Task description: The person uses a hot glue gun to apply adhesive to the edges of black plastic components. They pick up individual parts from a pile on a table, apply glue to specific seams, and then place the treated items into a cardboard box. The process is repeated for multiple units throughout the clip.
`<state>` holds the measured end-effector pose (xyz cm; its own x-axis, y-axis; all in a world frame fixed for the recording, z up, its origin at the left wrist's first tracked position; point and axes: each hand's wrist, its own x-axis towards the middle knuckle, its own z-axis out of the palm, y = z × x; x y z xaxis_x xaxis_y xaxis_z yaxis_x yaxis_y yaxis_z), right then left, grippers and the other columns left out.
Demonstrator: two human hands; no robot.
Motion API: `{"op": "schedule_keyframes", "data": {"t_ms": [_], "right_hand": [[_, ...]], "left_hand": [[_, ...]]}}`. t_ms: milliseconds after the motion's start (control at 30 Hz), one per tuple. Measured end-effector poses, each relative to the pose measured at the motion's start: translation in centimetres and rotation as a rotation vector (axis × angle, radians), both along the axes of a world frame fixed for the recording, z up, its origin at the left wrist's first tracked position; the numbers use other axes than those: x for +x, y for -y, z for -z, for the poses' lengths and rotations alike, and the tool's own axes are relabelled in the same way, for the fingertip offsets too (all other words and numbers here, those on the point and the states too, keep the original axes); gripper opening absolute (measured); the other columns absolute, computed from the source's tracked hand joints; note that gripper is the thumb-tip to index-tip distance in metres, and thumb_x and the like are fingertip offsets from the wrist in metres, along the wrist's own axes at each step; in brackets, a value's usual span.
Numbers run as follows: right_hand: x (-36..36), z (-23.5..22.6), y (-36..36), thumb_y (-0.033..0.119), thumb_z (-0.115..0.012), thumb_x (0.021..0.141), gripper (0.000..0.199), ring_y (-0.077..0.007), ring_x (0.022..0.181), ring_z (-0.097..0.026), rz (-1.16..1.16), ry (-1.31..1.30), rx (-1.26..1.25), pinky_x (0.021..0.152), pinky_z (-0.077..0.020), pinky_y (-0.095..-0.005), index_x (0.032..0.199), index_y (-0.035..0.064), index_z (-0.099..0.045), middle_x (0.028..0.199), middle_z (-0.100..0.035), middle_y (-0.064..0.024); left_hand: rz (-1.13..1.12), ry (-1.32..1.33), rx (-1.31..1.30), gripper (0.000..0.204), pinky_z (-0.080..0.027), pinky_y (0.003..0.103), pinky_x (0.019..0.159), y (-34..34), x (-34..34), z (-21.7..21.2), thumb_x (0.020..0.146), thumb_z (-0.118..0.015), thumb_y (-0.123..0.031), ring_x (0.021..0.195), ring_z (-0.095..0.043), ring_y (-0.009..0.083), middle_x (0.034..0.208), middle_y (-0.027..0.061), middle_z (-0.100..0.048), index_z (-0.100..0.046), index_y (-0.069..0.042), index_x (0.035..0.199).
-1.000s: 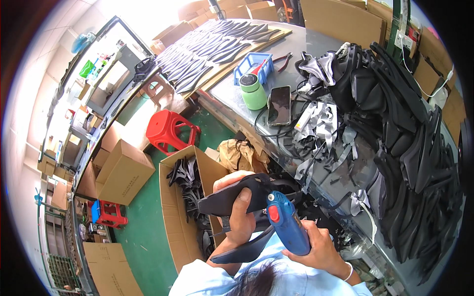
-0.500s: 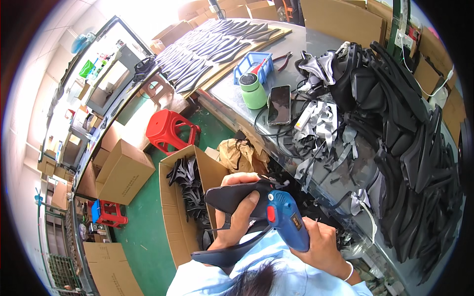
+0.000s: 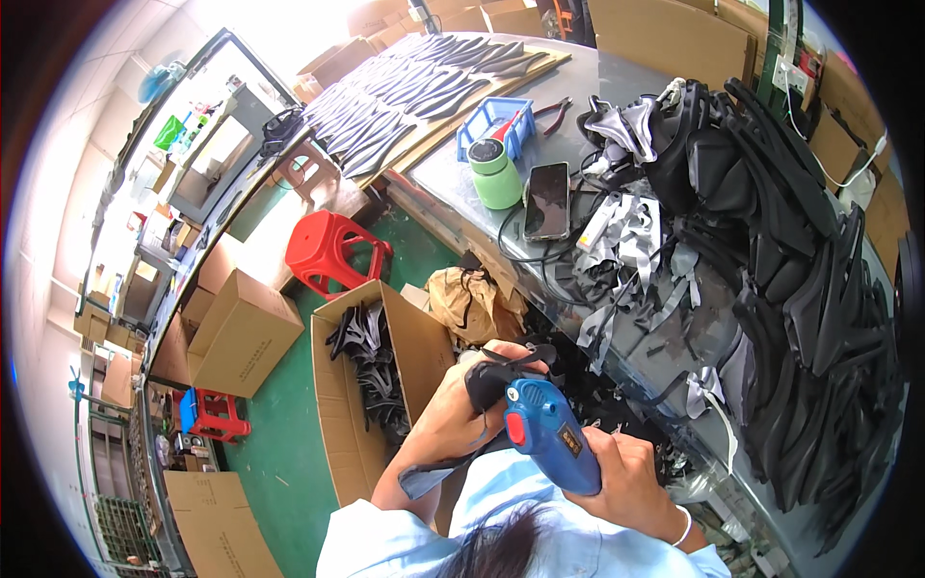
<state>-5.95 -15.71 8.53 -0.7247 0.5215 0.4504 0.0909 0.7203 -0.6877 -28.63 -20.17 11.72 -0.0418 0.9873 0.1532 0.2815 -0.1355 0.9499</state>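
My left hand (image 3: 445,416) grips a curved black padded piece (image 3: 488,385) in front of my chest, and part of that piece is hidden behind my fingers and the tool. A dark strip (image 3: 421,479) of it hangs down by my left wrist. My right hand (image 3: 624,484) is wrapped round a blue handheld power tool (image 3: 557,438) with a red button. The tool's head is right up against the black piece; its working tip is hidden from view.
An open cardboard box (image 3: 337,424) of black pieces stands at left, beside a brown bag (image 3: 472,303). The metal table at right bears black padded parts (image 3: 771,250), grey scraps (image 3: 621,241), a phone (image 3: 547,202), a green bottle (image 3: 495,178) and a blue basket (image 3: 520,125). A red stool (image 3: 323,246) stands farther left.
My left hand has turned and lifted the black piece, so less of its flat side shows. The power tool has shifted slightly left and down.
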Motion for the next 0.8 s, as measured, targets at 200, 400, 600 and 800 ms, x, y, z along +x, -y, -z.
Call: {"op": "schedule_keyframes", "data": {"t_ms": [200, 400, 600, 800], "right_hand": [[0.4, -0.1, -1.2, 0.02, -0.082, 0.063, 0.066, -0.0321, 0.061, -0.062, 0.202, -0.041, -0.074, 0.055, -0.0496, -0.0386, 0.114, -0.002, -0.046, 0.076, -0.061, -0.0156], [-0.4, -0.6, -3.8, 0.02, -0.08, 0.069, 0.06, -0.0168, 0.071, -0.062, 0.147, -0.156, -0.554, 0.063, -0.049, -0.0315, 0.115, 0.0015, -0.045, 0.082, -0.06, -0.0092], [-0.4, -0.5, -4.1, 0.013, -0.077, 0.072, 0.054, -0.0084, 0.079, -0.048, 0.308, -0.381, -0.742, 0.069, -0.0432, -0.0231, 0.115, 0.003, -0.045, 0.091, -0.048, -0.0009], [-0.9, 1.1, -2.6, 0.02, -0.081, 0.071, 0.064, -0.0191, 0.066, -0.065, 0.281, -0.156, -0.708, 0.064, -0.051, -0.0316, 0.116, 0.0004, -0.04, 0.077, -0.064, -0.0112]], "left_hand": [[0.239, -0.05, -0.307, 0.04, -0.047, 0.035, 0.076, -0.3, 0.8, 0.7, 0.077, -0.063, -0.007, 0.087, -0.06, 0.0217, 0.093, 0.0144, -0.061, -0.044, -0.005, 0.113], [0.587, 0.421, -0.536, 0.065, -0.026, 0.031, 0.107, -1.2, 3.4, 2.0, 0.089, -0.061, -0.019, 0.129, -0.032, 0.0164, 0.132, 0.0105, -0.043, -0.028, 0.002, 0.14], [0.266, 1.103, -0.363, 0.065, -0.049, 0.04, 0.084, 2.5, 5.7, 7.1, 0.088, -0.058, -0.043, 0.097, -0.06, 0.0281, 0.116, 0.0163, -0.055, -0.039, 0.001, 0.132], [-0.512, 1.043, -0.191, 0.04, -0.055, 0.035, 0.074, 0.6, 5.9, 4.0, 0.086, -0.056, -0.022, 0.086, -0.065, 0.0242, 0.101, 0.0161, -0.062, -0.049, 0.004, 0.114]]}}
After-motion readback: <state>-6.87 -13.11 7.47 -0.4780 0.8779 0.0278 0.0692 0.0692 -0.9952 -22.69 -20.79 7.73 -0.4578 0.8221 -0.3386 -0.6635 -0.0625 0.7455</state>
